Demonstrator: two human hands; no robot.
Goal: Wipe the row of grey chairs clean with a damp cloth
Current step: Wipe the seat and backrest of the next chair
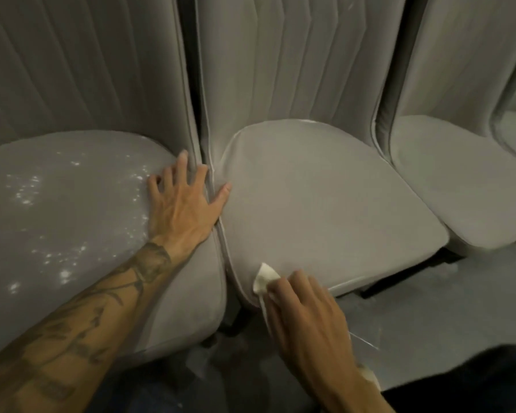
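The row of grey chairs point(265, 93) filled the head view: 3 stood side by side, and a 4th just showed at the far right edge. The left seat point(72, 219) carried scattered glistening specks, which I judged to be damp left by wiping. The middle seat point(325, 210) and the right seat point(459, 180) looked matt and dry. So the step in hand seemed to be the middle seat, barely begun.

The left hand point(182, 204) lay flat and spread on the inner edge of the left seat, fingers straight and holding nothing. Its thumb reached across the seam to touch the middle seat, and it read as a brace. The right hand point(307, 320) was at the front-left corner of the middle seat. Its fingers were curled down over the white cloth point(264, 281), pressing it to the piped front edge. 1 folded corner of the cloth stuck out beyond the fingertips.

From that grip nearly all of the dry cushion lay further off and to the right, its depth running up towards the backrest point(304, 55). The right hand was nearer to that area and alone carried the cloth, so the next stroke would probably need to sweep away from the body and rightward.
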